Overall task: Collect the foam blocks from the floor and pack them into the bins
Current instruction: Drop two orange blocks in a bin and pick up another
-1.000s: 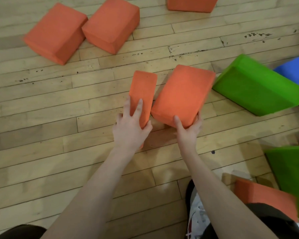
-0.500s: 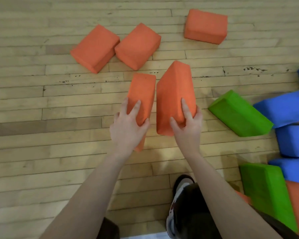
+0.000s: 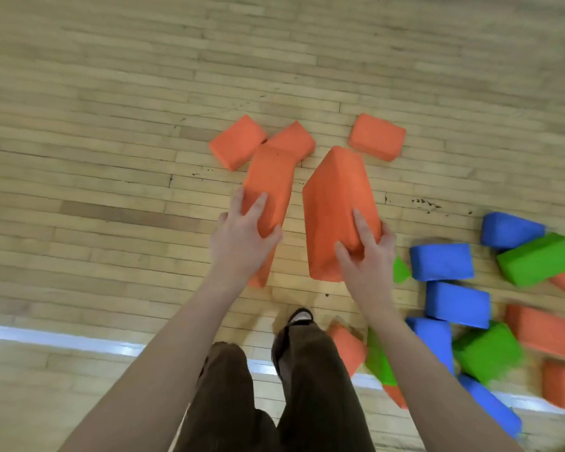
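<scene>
My left hand (image 3: 240, 238) grips the near end of one orange foam block (image 3: 269, 187), held off the floor and pointing away from me. My right hand (image 3: 367, 256) grips a second, wider orange foam block (image 3: 336, 203) beside it, with fingers curled round its right side. The two held blocks are apart by a narrow gap. Three more orange blocks lie on the wooden floor beyond them: one at the left (image 3: 237, 145), one in the middle (image 3: 294, 140), partly hidden by the left held block, and one at the right (image 3: 377, 137). No bin is in view.
A heap of blue blocks (image 3: 441, 261), green blocks (image 3: 535, 259) and orange blocks (image 3: 540, 331) lies on the floor at my right. My legs in dark trousers (image 3: 274, 386) and a shoe (image 3: 299, 316) are below. A pale floor line (image 3: 62, 340) crosses the near floor.
I have stood up higher with both blocks lifted; the floor and loose blocks look farther away. More of the pile at the right has come into view.
</scene>
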Tool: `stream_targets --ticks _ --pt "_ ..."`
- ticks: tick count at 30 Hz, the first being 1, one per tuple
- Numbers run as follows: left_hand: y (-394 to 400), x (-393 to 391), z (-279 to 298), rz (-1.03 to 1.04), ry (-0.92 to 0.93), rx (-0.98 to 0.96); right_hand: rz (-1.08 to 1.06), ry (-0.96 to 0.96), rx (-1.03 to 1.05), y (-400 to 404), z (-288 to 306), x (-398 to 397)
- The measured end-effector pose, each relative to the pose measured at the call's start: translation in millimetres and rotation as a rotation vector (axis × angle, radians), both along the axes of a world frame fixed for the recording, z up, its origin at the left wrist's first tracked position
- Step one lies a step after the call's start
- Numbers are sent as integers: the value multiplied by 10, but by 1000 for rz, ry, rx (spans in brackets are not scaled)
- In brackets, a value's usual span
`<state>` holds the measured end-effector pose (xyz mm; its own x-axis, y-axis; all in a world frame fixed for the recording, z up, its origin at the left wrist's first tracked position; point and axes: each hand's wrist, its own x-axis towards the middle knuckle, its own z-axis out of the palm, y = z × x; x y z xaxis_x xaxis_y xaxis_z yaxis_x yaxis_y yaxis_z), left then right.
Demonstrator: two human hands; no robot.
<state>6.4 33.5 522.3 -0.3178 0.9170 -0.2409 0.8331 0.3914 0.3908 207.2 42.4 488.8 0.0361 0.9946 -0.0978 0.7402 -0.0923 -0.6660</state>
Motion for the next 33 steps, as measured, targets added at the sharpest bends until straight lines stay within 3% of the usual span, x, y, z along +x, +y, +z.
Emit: stream_targets --ticks 7,16,23,33 --pt "23 13 780 116 -24 41 86 -35 62 488 851 -31" --pt "447 -449 724 380 -71 29 249 -27 126 1580 965 -640" --pt "1892 -985 670 384 -106 61 240 -49 94 2911 906 -1101" --pt "4465 -1135 1097 -4 -103 108 -38 -94 60 4561 1151 -872"
